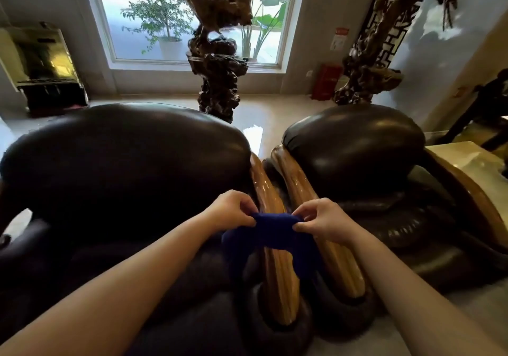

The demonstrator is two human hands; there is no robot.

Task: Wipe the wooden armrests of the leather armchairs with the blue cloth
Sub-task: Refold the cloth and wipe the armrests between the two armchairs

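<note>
Two dark leather armchairs fill the lower frame, seen from behind and above. The left armchair (121, 168) is the biggest thing here; its left side is cut by the frame edge at 9 o'clock and its seat is too dark to read. The right armchair (354, 146) sits at 3 o'clock of it, its far side partly hidden behind its own backrest and a pale tabletop (464, 160) clipped at the right edge.

Between the chairs, two glossy wooden armrests run side by side from centre toward 6 o'clock: left armrest (277, 267) and right armrest (341, 267), close but w/ a dark gap between. Golden-brown, streaky grain, bright highlights. Mid-sections are hidden behind cloth and hands.

At 12 o'clock, a dark gnarled wood sculpture (220, 80) stands in front of a window (143, 26); its top is cut off.

Blue cloth (270, 234): deep navy, bunched, held above the armrests at approx frame centre, drooping toward 7 o'clock over the left armrest. Folds are hard to make out in shadow; can't tell if it touches the wood.

Left hand (231, 210) pinches the cloth's upper left end, right hand (319, 218) pinches the upper right end; hands near each other, cloth stretched between.
</note>
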